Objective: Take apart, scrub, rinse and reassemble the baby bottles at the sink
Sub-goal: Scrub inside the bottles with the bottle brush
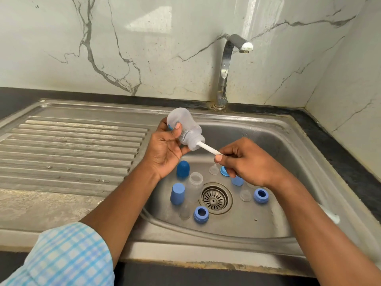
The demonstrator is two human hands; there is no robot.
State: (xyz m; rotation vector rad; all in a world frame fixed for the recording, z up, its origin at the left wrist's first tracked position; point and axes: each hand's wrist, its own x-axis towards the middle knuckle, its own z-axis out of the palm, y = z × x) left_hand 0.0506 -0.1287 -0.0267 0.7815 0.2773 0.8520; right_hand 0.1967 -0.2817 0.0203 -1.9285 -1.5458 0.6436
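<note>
Currently holding a frosted baby bottle [183, 129] up over the far left part of the sink [268, 141], gripped in the left hand [165, 149] with the thumb across its side and the fingers curled behind. Tilted with its base up and far left, its open mouth down and right. Pinching a white brush handle [207, 149] in the right hand [247, 162], between thumb and curled fingers, just right of the bottle. Pushed into the bottle's mouth at its far end, so no telling what the head looks like behind the frosted wall.

Down on the basin floor, round the drain strainer [214, 198]: to the left, a dark blue cap [182, 169] standing upright, and nearer, a lighter blue cap [177, 193]. Between those and the strainer, a clear bottle [195, 180], upright, mouth open. By the strainer's near edge, a blue collar ring [201, 214] beside a clear piece [184, 212] too faint to name. To the right, a second blue ring [261, 195] just beside a clear teat [245, 195]. Beyond the strainer, a second clear teat [213, 169], then a third blue ring [223, 171] and a third blue cap [237, 181], both partly hidden beneath the right hand.

Behind the basin, a chrome tap [226, 65] against a veined marble wall [144, 48]. To the left, a ribbed draining board [72, 145]. At the near left, a blue checked sleeve [68, 254].
</note>
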